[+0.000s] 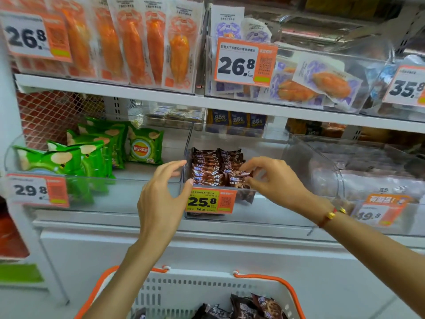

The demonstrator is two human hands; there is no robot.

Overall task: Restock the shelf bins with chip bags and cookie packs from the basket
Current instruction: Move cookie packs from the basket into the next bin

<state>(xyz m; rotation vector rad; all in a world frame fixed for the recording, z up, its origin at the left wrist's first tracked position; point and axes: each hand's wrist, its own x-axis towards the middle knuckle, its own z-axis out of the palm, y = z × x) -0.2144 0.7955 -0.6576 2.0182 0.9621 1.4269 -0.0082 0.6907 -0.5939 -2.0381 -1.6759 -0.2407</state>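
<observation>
Putting a cookie pack into the middle bin.

The right hand [273, 180] pinches a brown cookie pack [239, 178] at its right end, just over the near rows in the bin [271, 210]. The left hand [161, 192] is spread, fingers touching the bin's left wall. Best to slide the pack flat beside the others. More packs wait in the basket [184, 293] below.
</observation>
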